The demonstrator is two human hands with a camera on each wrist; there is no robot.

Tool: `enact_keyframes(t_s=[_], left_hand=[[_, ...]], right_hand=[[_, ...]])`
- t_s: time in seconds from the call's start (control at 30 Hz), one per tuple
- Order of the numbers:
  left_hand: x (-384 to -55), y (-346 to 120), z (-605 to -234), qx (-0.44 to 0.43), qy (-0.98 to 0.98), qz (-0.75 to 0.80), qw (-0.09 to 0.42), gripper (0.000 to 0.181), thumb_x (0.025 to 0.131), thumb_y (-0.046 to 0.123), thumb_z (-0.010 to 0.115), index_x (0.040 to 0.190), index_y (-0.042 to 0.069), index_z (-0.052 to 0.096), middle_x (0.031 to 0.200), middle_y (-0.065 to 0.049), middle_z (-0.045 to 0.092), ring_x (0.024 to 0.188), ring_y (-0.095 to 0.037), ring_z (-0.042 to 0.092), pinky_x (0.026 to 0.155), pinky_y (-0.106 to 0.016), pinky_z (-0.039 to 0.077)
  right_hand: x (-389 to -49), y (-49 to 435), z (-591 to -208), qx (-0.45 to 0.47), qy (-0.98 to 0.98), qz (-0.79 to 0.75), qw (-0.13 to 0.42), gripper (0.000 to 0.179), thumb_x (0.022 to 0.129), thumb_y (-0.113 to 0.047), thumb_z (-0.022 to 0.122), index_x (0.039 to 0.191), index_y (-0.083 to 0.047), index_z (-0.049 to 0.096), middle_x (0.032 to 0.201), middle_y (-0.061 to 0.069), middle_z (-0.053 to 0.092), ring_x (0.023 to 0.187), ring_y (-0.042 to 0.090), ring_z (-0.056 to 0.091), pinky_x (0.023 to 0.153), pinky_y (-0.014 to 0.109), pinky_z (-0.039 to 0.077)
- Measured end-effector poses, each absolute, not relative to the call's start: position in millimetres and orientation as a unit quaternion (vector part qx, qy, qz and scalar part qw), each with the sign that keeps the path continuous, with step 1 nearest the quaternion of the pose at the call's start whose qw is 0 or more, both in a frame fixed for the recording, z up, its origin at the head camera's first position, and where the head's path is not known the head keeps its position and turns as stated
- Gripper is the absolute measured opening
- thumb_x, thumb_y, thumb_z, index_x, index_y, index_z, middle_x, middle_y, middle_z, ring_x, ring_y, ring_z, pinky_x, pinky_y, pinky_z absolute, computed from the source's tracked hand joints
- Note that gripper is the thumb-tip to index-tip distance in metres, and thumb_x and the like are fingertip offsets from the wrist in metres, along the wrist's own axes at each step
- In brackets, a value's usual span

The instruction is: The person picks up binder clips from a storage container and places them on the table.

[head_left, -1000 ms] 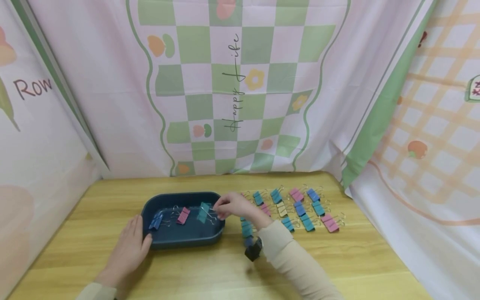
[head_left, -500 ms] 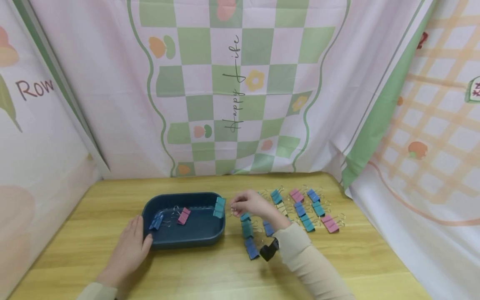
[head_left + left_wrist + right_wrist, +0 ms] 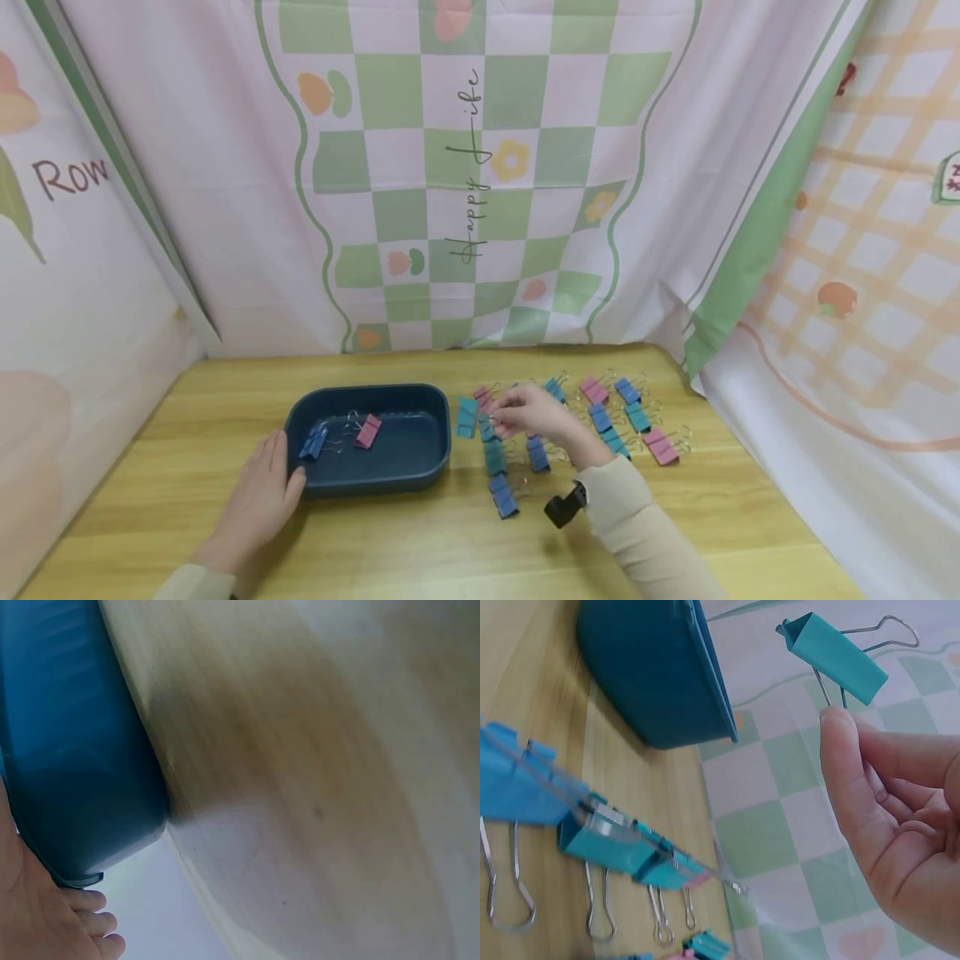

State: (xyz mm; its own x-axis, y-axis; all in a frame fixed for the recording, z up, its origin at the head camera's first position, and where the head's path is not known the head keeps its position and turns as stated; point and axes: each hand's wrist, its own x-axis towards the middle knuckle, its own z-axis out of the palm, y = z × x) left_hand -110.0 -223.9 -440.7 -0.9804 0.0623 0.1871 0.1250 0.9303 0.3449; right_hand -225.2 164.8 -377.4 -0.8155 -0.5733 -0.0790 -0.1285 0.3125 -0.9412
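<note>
My right hand point(image 3: 534, 414) pinches one wire handle of a teal binder clip point(image 3: 467, 417) between thumb and fingertip. In the right wrist view that teal binder clip point(image 3: 840, 658) hangs in the air, clear of the table, its other handle sticking out free. It is just right of the dark blue tray point(image 3: 367, 483). At the tray's left end, my left hand point(image 3: 253, 498) rests against the wall and rim with fairly straight fingers. Inside the tray lie a blue binder clip point(image 3: 313, 442) and a pink binder clip point(image 3: 367, 432).
Several binder clips in rows lie right of the tray, among them a blue clip point(image 3: 503, 497) in front and a large pink clip point(image 3: 661, 447) at the far right. A wrist camera point(image 3: 566, 505) sits on my right wrist. Patterned curtains point(image 3: 480, 208) enclose the wooden table point(image 3: 420, 550).
My right hand has moved right, carrying the teal binder clip from over the tray's right part, past its rim, to beside the rows. The left hand and tray have stayed put.
</note>
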Motion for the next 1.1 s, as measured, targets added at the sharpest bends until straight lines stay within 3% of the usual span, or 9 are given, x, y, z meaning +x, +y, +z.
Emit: enact_keyframes(t_s=[0.1, 0.3, 0.63, 0.87, 1.1], left_hand=[[-110, -223, -441, -0.048, -0.979, -0.18, 0.088, 0.064, 0.097, 0.024, 0.038, 0.135, -0.021, 0.015, 0.14, -0.039, 0.013, 0.128, -0.052, 0.015, 0.104, -0.059, 0.014], [-109, -223, -440, -0.046, -0.98, -0.175, 0.089, 0.063, 0.097, 0.024, 0.038, 0.135, -0.022, 0.017, 0.14, -0.04, 0.015, 0.128, -0.052, 0.016, 0.103, -0.059, 0.015], [-108, -222, -439, -0.05, -0.978, -0.178, 0.097, 0.062, 0.096, 0.022, 0.04, 0.134, -0.022, 0.018, 0.139, -0.04, 0.015, 0.127, -0.052, 0.017, 0.103, -0.059, 0.016], [-108, -222, -438, -0.049, -0.978, -0.178, 0.097, 0.063, 0.095, 0.022, 0.04, 0.134, -0.022, 0.018, 0.139, -0.04, 0.016, 0.127, -0.052, 0.017, 0.103, -0.059, 0.016], [-109, -223, -439, -0.047, -0.979, -0.179, 0.089, 0.063, 0.096, 0.023, 0.039, 0.135, -0.021, 0.017, 0.14, -0.04, 0.014, 0.128, -0.052, 0.015, 0.104, -0.06, 0.014]], right_hand=[[-222, 173, -378, -0.217, 0.789, -0.537, 0.206, 0.026, 0.093, -0.009, 0.054, 0.107, 0.012, 0.059, 0.09, 0.017, 0.065, 0.083, 0.035, 0.063, 0.075, 0.046, 0.053], [-222, 188, -381, -0.207, 0.791, -0.539, 0.203, 0.024, 0.092, -0.009, 0.055, 0.105, 0.01, 0.06, 0.096, 0.026, 0.062, 0.087, 0.041, 0.06, 0.076, 0.046, 0.052], [-220, 207, -386, -0.215, 0.777, -0.552, 0.216, 0.026, 0.092, -0.007, 0.055, 0.105, 0.015, 0.057, 0.089, 0.022, 0.063, 0.079, 0.032, 0.064, 0.076, 0.05, 0.051], [-216, 220, -391, -0.206, 0.78, -0.55, 0.214, 0.024, 0.092, -0.007, 0.055, 0.104, 0.014, 0.059, 0.088, 0.02, 0.064, 0.078, 0.033, 0.064, 0.074, 0.047, 0.053], [-212, 233, -397, -0.21, 0.781, -0.546, 0.218, 0.022, 0.091, -0.004, 0.055, 0.099, 0.016, 0.06, 0.089, 0.031, 0.061, 0.072, 0.024, 0.064, 0.072, 0.05, 0.052]])
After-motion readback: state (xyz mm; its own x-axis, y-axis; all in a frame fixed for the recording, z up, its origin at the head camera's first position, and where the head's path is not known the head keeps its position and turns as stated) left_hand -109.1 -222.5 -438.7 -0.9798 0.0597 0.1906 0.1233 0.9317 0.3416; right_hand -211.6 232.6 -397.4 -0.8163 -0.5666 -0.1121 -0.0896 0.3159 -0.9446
